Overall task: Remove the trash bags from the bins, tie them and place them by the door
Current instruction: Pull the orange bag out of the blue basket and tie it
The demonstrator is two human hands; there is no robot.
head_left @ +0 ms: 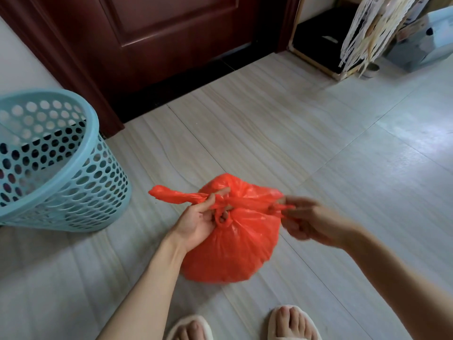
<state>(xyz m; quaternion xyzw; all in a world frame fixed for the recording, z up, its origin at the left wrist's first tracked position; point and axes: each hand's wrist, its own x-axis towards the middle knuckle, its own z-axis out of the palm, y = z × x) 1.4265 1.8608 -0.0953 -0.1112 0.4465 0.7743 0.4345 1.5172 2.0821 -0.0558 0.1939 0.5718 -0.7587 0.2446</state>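
A full orange-red trash bag (232, 249) sits on the tiled floor in front of my feet. Its top is gathered into two twisted ends crossing over a knot. My left hand (198, 222) grips the left end, which sticks out to the left, and some fingers hook through the knot loop. My right hand (306, 220), blurred, pinches the right end and holds it taut to the right. A light blue perforated bin (81, 182) stands at the left with no bag visible in it. The dark red door (159, 45) is straight ahead.
The door's frame (81, 79) runs down behind the bin. A low wooden rack with a dark shelf (316, 42) stands at the upper right, with hanging pale strips (367, 33) and boxes (421, 38) beside it. My slippered feet (291, 322) are at the bottom edge.
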